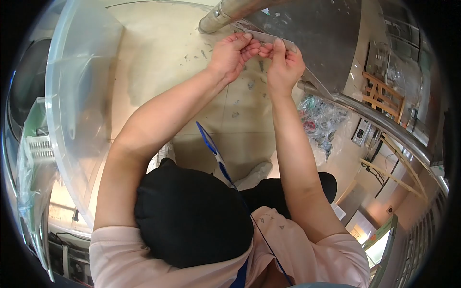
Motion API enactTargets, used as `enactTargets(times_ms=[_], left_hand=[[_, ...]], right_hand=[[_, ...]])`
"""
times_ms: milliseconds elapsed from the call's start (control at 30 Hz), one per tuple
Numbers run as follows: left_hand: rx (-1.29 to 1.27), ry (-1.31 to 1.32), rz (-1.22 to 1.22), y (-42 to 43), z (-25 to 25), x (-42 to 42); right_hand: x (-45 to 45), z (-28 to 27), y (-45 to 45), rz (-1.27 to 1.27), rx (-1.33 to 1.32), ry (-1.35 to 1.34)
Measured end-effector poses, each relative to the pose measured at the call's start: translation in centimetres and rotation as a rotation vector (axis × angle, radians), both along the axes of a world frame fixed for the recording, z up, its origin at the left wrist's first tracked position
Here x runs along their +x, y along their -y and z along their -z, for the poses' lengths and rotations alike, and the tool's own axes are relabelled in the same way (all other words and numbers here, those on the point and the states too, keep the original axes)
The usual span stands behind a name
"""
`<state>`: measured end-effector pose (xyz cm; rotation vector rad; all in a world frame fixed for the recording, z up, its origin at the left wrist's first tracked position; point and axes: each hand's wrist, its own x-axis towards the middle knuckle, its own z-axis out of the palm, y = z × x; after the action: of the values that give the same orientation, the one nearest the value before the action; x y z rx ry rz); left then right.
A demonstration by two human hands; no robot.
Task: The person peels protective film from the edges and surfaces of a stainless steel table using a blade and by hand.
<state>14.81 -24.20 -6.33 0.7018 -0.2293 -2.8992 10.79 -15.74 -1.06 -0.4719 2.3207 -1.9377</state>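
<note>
A narrow, pale grey strip (263, 36) runs along the near edge of a dark metal panel (319, 36). My left hand (231, 55) pinches its left end, thumb on top and fingers curled below. At the other end, my right hand (284, 63) is closed on the same strip with thumb and fingers. The fingertips of both hands nearly meet in the middle. What the strip is made of, and whether it is fixed to the panel, I cannot tell.
A round metal leg (216, 19) stands beyond my hands, and a metal rail (379, 117) runs at the right. Clear plastic bags (321, 122) lie on the floor (192, 108), with scattered scraps. A translucent plastic bin (79, 96) stands at the left; a wooden frame (383, 96) lies farther right.
</note>
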Motion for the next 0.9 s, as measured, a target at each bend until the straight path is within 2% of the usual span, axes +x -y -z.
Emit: enactTargets(times_ms=[500,800,833,900], left_hand=[[0.061,-0.021,-0.011,0.4,0.4,0.2],[0.075,-0.106,-0.042,1.6,1.6,0.5],[0.083,-0.09,-0.058,2.0,1.6,0.7],[0.085,-0.083,-0.042,2.4,1.4,0.8]], right_hand=[[0.1,-0.3,0.9,0.003,0.087,-0.109],[-0.4,0.2,2.0,-0.11,0.288,-0.314],[0.1,-0.3,2.4,-0.093,0.25,-0.215],[0.4,-0.5,2.8,-0.087,0.224,-0.181]])
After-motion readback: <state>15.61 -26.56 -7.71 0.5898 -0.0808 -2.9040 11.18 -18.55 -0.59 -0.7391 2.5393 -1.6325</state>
